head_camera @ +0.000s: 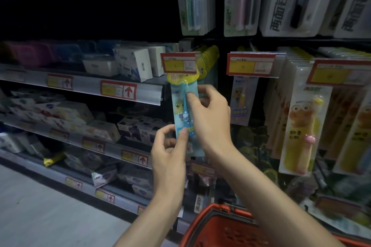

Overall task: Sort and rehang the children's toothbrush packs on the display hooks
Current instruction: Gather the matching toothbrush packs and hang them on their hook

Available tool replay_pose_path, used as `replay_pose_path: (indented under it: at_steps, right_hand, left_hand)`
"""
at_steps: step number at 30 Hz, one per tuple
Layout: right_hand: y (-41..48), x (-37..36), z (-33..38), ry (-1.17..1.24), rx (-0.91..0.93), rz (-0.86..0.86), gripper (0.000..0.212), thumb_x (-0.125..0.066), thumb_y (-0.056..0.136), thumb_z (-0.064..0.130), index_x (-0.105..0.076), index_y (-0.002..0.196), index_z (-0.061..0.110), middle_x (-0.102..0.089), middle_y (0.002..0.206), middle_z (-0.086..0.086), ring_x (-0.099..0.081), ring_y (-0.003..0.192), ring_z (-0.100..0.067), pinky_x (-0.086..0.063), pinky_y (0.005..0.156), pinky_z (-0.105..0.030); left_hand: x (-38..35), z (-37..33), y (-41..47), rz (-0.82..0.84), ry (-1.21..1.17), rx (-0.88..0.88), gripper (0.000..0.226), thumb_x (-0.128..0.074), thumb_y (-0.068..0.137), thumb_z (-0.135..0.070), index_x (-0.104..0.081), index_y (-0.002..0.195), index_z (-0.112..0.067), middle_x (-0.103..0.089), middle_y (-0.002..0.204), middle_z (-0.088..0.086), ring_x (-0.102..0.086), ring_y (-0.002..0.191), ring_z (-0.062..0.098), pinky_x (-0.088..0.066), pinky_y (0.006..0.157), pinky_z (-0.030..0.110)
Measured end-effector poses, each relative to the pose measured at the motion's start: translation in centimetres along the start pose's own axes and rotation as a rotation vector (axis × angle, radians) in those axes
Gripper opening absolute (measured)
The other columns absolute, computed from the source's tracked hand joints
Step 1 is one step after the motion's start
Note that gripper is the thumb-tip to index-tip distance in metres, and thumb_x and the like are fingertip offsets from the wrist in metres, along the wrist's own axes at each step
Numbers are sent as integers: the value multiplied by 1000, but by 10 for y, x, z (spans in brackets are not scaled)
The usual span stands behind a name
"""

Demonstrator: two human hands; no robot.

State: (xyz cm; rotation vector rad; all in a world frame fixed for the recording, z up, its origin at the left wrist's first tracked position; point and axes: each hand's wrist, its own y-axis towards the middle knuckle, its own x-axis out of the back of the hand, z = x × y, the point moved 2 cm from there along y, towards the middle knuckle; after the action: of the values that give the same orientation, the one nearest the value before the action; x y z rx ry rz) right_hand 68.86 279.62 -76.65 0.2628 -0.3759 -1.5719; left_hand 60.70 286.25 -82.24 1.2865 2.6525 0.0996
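Holding blue toothbrush pack [179,106] upright directly below the red price tag [178,63], yellow header just under the tag. Left hand [170,150] pinches the pack farthest below the tag; right hand [210,112] pinches mid-blister. Judged light, thin bendy card, slick blister; best gripped near the header for hanging.

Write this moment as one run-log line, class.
step: rehang blue toothbrush pack | left hand: pinches lower end | right hand: pinches middle | pack top: under price tag | red basket: below arms
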Motion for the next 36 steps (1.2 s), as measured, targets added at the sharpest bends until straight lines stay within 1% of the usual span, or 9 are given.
replay_pose_path:
  at_steps: [10, 12, 14, 17, 21, 26, 28, 31, 36]
  right_hand:
    - [-3, -6, 7, 33, -52, 44, 5, -62, 100, 29, -67, 99, 28, -78, 83, -6, -75, 84, -35, -60, 81, -60]
    - [-4, -7, 8, 33, -67, 46, 6, -63, 100, 29, -69, 100, 26, -78, 87, -11, -74, 90, -40, -59, 83, -62]
    - [-4, -8, 9, 11, -81, 46, 9, -65, 101, 29, -71, 104, 23, -79, 90, -11, -74, 93, -37, -59, 86, -60]
    - [-1, -7, 9, -50, -50, 53, 15, -64, 102, 28, -72, 110, 19, -78, 92, 0, -75, 91, -26, -61, 89, -51]
    - [1, -8, 8, -136, 16, 56, 12, -64, 103, 26, -72, 110, 19, -77, 93, 8, -72, 87, -8, -59, 81, -35]
    - [5, -13, 12, -137, 14, 31, 9, -65, 101, 26, -73, 101, 22, -79, 96, 1, -76, 96, -24, -61, 86, -49]
    - [5, -13, 12, -119, -28, 42, 15, -65, 100, 30, -73, 105, 17, -78, 102, -8, -75, 95, -32, -55, 71, -37]
    - [1, -9, 9, -64, -75, 59, 15, -63, 104, 25, -73, 100, 15, -77, 106, -18, -69, 76, -20, -47, 55, -23]
    - [-9, -10, 9, -53, -61, 45, 20, -67, 100, 27, -70, 84, 15, -71, 108, -30, -65, 84, -31, -51, 77, -44]
  left_hand:
    - [7, -5, 7, 5, -229, 153, 6, -70, 97, -29, -72, 101, -26, -78, 88, 0, -73, 86, 22, -58, 79, 39]
    - [11, -5, 13, 15, -248, 185, 11, -71, 97, -33, -74, 100, -23, -81, 93, 1, -74, 86, 20, -58, 71, 30]
    - [14, -3, 18, 23, -267, 205, 15, -72, 95, -35, -75, 100, -21, -81, 98, 5, -74, 88, 21, -56, 71, 30]
    - [14, -2, 22, 31, -307, 223, 16, -73, 95, -34, -76, 101, -19, -78, 105, 15, -71, 88, 29, -59, 88, 51]
    - [12, 5, 30, 66, -370, 273, 14, -73, 94, -33, -76, 100, -21, -81, 101, 5, -75, 102, 31, -58, 98, 55]
    - [9, 5, 33, 60, -437, 258, 16, -77, 92, -36, -76, 100, -22, -81, 96, 4, -77, 96, 29, -63, 89, 52]
    - [9, 5, 31, 4, -443, 216, 15, -77, 92, -35, -76, 98, -22, -80, 93, 6, -77, 89, 27, -63, 82, 47]
    - [10, 6, 23, -37, -445, 164, 13, -77, 92, -37, -75, 96, -24, -76, 80, -3, -67, 67, 10, -56, 63, 31]
    - [13, 11, 19, -15, -401, 135, 14, -76, 92, -39, -74, 94, -26, -65, 61, -16, -56, 54, -1, -45, 56, 19]
